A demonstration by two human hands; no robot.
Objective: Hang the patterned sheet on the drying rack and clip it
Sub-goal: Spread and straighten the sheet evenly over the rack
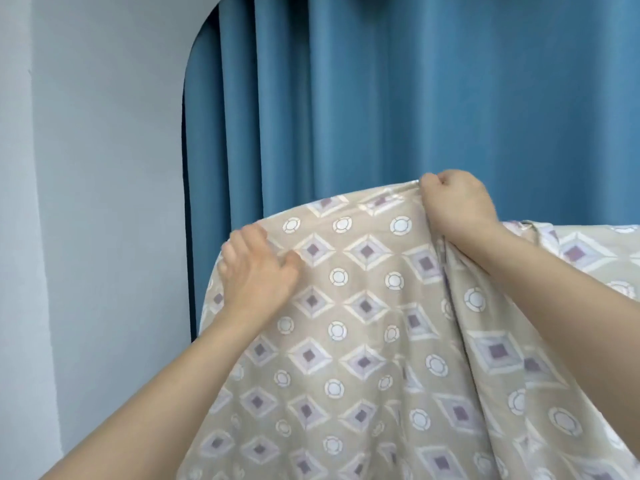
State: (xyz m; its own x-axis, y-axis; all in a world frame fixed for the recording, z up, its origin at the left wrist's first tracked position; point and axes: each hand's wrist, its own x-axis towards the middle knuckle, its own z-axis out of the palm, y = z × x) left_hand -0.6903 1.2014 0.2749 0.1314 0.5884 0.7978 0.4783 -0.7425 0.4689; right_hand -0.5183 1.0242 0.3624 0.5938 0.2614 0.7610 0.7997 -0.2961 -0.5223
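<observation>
Head view. The patterned sheet [363, 323], beige with diamonds and circles, is draped across the frame from 6 to 3 o'clock, its top edge arched. The edge is gripped at 1 o'clock by the right hand [453, 199], fingers curled into the fabric. At 9 o'clock the left hand [258, 268] is laid on the sheet, fingers bent over its left edge. A blue curtain [415, 98] is seen at 12 o'clock, a white wall [97, 168] at 10.

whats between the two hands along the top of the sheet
In the head view, only the patterned sheet itself: its top edge runs uninterrupted from the left hand up to the right hand. No clip shows there, and the rack is hidden.
</observation>
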